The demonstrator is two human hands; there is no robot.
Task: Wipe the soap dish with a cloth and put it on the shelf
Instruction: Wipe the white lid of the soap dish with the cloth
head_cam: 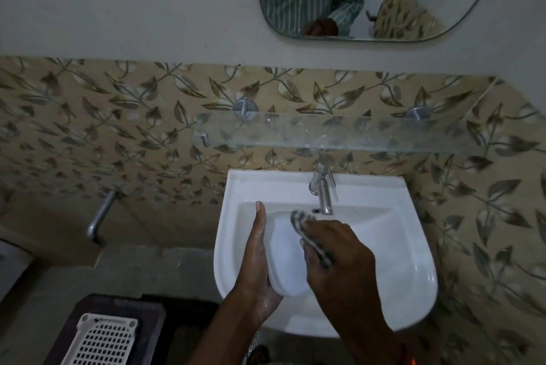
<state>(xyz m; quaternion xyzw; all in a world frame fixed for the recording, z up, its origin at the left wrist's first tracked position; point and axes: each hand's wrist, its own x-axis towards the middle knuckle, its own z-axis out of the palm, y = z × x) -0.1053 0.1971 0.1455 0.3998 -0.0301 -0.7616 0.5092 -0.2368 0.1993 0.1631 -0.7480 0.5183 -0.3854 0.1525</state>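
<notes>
Currently mid-wipe: left hand (260, 258) cradles white soap dish (285, 258) over sink (413, 270), fingers closed along its edge; right hand (336, 249) clenches striped cloth (307, 231) against dish. Glass shelf (339, 131) bare; placement not yet done.

- The left hand (260, 261) reaches in from below, palm turned inward toward the right, fingers extended and pointing away from the body, cupped along the left edge of what it holds.
- The right hand (339, 249) comes in from the lower right, back upward, fingers curled in a closed grip.
</notes>
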